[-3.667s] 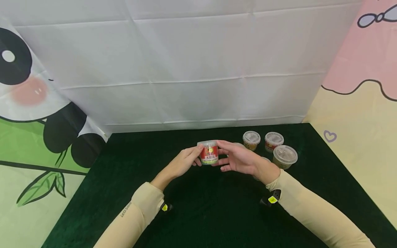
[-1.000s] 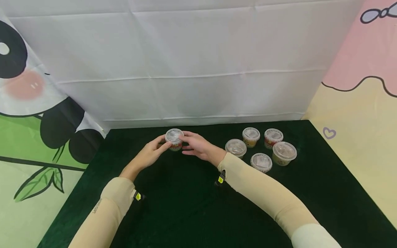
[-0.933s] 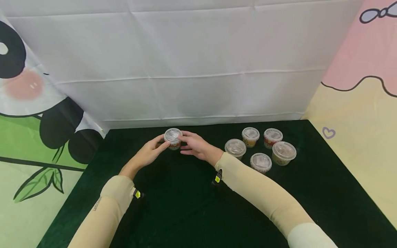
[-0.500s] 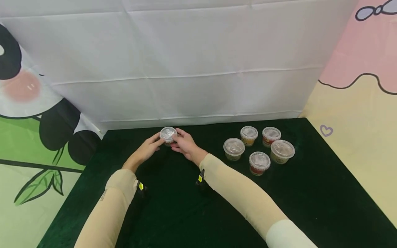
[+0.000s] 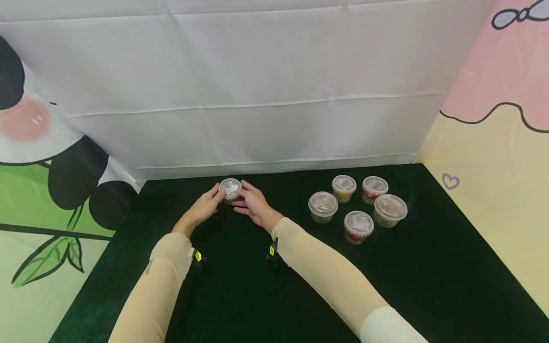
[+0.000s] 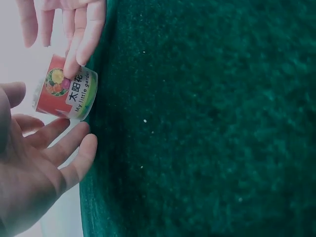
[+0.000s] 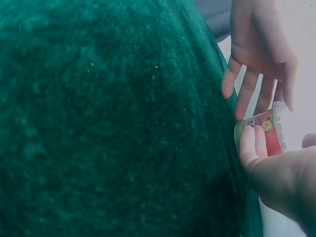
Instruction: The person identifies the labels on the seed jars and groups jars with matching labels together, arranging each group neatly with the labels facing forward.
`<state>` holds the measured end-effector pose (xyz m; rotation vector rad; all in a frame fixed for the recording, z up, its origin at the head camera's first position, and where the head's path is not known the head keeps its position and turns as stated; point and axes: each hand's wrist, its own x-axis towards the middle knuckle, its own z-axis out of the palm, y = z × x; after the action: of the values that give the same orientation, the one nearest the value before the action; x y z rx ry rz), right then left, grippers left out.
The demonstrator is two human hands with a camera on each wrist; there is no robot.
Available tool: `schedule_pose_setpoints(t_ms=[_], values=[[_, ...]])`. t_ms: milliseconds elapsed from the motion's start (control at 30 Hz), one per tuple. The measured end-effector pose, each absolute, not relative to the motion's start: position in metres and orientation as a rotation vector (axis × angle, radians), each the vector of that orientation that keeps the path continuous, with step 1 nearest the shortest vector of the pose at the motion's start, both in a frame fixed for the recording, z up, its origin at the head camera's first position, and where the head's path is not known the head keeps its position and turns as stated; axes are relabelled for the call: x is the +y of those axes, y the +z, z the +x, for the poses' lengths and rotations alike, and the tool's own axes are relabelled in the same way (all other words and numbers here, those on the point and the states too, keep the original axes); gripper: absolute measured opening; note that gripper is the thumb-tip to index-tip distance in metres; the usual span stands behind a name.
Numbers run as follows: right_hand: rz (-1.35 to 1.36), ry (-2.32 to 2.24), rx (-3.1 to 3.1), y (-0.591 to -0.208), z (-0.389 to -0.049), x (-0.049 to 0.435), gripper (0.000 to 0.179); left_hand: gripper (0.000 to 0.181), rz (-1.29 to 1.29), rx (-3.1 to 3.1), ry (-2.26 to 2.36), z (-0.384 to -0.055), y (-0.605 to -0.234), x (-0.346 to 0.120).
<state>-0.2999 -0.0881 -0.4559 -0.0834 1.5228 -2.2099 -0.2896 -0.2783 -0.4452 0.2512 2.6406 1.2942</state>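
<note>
"What does the head view show?"

"A person's left hand (image 5: 200, 209) and right hand (image 5: 256, 206) meet at a lidded cup (image 5: 230, 189), near the far edge of a green tablecloth (image 5: 300, 295), toward the left. Each pinches the cup from its own side, thumb close to the rim."

"And elsewhere on the cloth?"

"Five other cups (image 5: 358, 226) stand upright with lids on, grouped to the right, well apart from the held one. Neither hand touches them."

"What does the left wrist view add?"

"A red label (image 6: 52, 101) reading 'My little garden'. The left hand's fingers lie along one side of the cup; a fingertip (image 6: 71, 69) of the right hand rests on the label."

"The right wrist view?"

"The same two-handed hold, with the right hand's fingers across the label. Whether the cup's base meets the cloth is hard to tell."

"So how far along is the work?"

"One cup sits apart from the cluster, its placing apparently almost done. Releasing it is left; the five others remain in their group."
</note>
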Motion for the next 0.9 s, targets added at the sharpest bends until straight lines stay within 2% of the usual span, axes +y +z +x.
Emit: schedule_pose_setpoints(t_ms=[400,633,900], values=[[-0.095,-2.040,1.733,-0.458,-0.304,-0.085,0.056,0.071,0.165,2.711,1.327,-0.296,-0.457,-0.279],[-0.107,-2.027,1.734,-0.458,-0.304,-0.084,0.057,0.066,0.194,2.714,1.378,-0.297,-0.457,-0.279],[-0.132,-2.001,1.742,-0.459,-0.305,-0.085,0.060,0.069,0.184,2.696,1.430,-0.297,-0.461,-0.280]])
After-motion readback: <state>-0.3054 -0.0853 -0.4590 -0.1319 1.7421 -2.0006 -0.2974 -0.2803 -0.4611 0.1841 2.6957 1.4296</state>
